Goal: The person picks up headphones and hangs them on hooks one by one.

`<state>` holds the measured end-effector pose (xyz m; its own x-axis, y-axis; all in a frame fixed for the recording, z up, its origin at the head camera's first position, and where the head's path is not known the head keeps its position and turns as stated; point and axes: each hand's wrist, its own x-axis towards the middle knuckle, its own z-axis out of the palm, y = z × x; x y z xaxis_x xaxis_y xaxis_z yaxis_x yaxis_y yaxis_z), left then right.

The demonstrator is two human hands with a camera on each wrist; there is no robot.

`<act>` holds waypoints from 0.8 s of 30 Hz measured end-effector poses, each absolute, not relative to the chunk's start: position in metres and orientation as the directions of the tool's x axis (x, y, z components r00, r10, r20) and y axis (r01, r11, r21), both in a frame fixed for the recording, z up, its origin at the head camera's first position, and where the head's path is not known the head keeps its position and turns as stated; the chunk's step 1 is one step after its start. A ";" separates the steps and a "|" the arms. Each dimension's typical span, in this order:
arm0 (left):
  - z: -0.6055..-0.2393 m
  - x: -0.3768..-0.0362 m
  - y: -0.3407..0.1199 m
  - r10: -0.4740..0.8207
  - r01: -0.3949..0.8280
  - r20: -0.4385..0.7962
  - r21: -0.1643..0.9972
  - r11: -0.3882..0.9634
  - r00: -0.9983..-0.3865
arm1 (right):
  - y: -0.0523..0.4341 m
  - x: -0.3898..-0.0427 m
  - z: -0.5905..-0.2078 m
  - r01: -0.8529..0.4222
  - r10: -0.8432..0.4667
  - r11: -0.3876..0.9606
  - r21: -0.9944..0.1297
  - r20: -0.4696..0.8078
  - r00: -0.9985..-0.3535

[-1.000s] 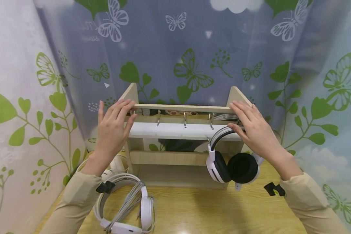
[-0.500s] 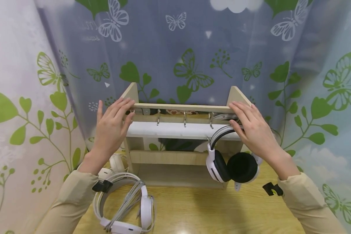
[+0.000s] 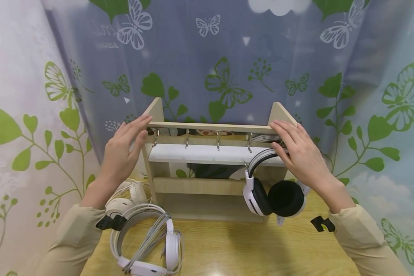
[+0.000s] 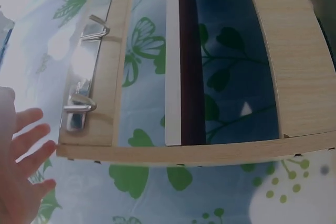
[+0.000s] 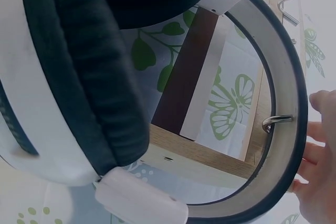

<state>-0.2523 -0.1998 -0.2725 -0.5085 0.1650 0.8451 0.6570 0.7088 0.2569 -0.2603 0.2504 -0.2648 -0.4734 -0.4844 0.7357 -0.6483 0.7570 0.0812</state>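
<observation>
Extends left hand [image 3: 120,147] and right hand [image 3: 300,153] at rack [image 3: 200,186], mid-frame, fingers straight, gripping nothing; could unhook headphones [image 3: 286,197], lower right, by bumping headband [image 5: 291,77].

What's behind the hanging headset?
In the right wrist view, the rack, a shelf and printed curtain show through the headset. Anything directly behind its ear cups is hidden.

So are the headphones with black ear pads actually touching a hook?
Touching. The right wrist view shows a metal hook lying across the inside of the headband, with the headphones hanging from it.
</observation>
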 end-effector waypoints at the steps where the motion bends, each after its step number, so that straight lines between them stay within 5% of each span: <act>1: -0.273 -0.251 -0.201 0.157 0.661 0.848 0.263 0.703 -0.505 | 0.251 -0.260 -0.265 -0.649 -0.485 0.756 0.082 0.736 -0.473; 9: -0.283 -0.237 -0.214 0.046 0.689 0.870 0.355 0.632 -0.491 | 0.252 -0.260 -0.263 -0.655 -0.499 0.749 0.097 0.734 -0.461; 19: -0.299 -0.227 -0.228 -0.086 0.685 0.814 0.536 0.493 -0.574 | 0.253 -0.260 -0.264 -0.656 -0.509 0.749 0.096 0.716 -0.477; 24: -0.310 -0.221 -0.234 -0.129 0.599 0.731 0.635 0.488 -0.670 | 0.253 -0.259 -0.264 -0.657 -0.510 0.748 0.096 0.717 -0.476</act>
<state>-0.2208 -0.2342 -0.3105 -0.6703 -0.1287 0.7308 0.5988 0.4878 0.6352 -0.2594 0.2532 -0.2636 -0.4756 -0.5097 0.7169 -0.6566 0.7481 0.0963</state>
